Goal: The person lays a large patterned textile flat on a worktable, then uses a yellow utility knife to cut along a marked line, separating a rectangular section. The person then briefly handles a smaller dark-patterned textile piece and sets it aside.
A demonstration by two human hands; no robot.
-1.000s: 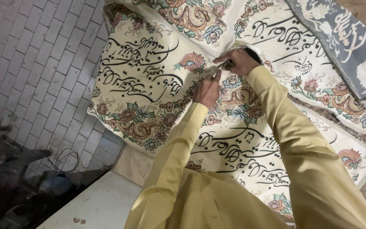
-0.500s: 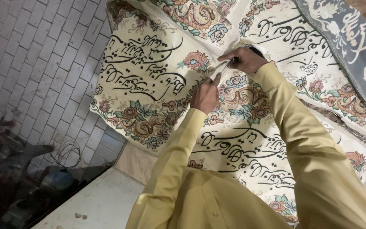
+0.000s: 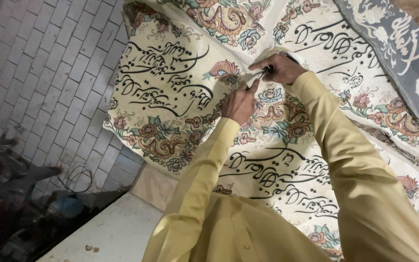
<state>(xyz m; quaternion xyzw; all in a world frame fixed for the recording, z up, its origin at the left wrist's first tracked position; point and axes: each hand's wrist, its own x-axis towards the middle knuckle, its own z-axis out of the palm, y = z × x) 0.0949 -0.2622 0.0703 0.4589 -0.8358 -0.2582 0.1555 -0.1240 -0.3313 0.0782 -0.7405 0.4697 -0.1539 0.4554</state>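
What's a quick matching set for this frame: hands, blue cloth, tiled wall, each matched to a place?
Things:
1. left hand
2. right hand
3. blue cloth
4. tiled wall

Places:
A. top right corner
B. left side of the view
C. on the cream cloth, lower of the two hands
D. higher up, pinching a small dark tool

Pairs: 1-C, 2-D, 3-A, 4-B

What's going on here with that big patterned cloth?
A person in yellow sleeves works on a cream cloth woven with flowers and black script, spread over a table. The left hand pinches the fabric near a pink flower, while the right hand grips a small dark tool, hard to identify, at the same spot. A grey patterned cloth lies at the upper right.
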